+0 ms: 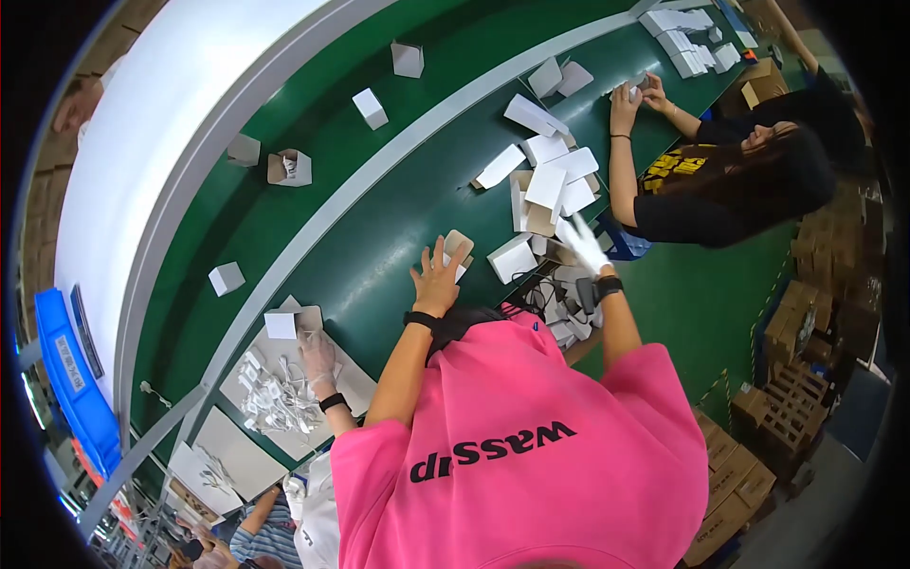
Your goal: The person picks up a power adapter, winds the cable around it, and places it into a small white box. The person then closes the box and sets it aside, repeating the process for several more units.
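My left hand (436,280) lies on the green work surface with its fingers spread. Its fingertips touch a small open beige-and-white box (458,248). My right hand (582,243) is blurred and looks whitish; it is at the edge of a heap of flat white boxes (555,180). I cannot make out whether it holds anything. A white box (513,258) sits between my two hands. Black cables and small parts (559,299) lie under my right forearm. Both wrists wear black bands.
A green conveyor belt (313,180) carries several small white boxes. A person in black at the right handles a small item (633,92). At the left, another person's gloved hand (318,357) rests by a tray of white cables (275,398). Cardboard boxes (749,474) stand stacked at the lower right.
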Motion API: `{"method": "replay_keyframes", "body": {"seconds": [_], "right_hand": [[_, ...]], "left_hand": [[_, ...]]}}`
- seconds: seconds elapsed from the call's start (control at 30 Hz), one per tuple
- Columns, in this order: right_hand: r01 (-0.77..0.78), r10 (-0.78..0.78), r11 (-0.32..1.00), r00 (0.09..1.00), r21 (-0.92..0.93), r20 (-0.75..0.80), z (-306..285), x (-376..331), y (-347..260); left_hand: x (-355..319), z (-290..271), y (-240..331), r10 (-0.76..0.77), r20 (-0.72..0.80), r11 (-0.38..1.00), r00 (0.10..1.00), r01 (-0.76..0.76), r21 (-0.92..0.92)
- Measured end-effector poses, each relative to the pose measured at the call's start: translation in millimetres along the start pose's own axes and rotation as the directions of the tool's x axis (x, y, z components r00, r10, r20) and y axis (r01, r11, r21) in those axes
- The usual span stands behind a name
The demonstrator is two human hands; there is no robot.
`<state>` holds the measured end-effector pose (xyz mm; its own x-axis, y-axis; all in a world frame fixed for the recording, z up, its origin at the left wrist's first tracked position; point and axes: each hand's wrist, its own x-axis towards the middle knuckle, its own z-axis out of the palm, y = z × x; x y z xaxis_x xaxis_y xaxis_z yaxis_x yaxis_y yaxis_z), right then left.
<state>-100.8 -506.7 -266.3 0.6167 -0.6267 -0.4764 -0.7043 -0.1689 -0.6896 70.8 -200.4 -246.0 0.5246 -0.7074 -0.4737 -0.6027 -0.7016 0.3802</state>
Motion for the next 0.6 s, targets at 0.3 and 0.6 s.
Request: {"method": "replay_keyframes", "body": {"seconds": [0.3, 0.6], "right_hand": [[0.287, -0.178, 0.915, 0.917, -0.283, 0.356, 146.0, -55.5, -119.5], [0.391, -0.335, 0.903, 0.901, -0.181, 0.274, 99.7, -10.7, -188.0]], "left_hand": [[-43.9, -8.0, -52.3, -0.328, -0.091, 0.939, 0.940, 0.314, -0.139], [-92.0, -26.8, -105.2, -0.336, -0.273, 0.866, 0.901, 0.182, -0.465]]}}
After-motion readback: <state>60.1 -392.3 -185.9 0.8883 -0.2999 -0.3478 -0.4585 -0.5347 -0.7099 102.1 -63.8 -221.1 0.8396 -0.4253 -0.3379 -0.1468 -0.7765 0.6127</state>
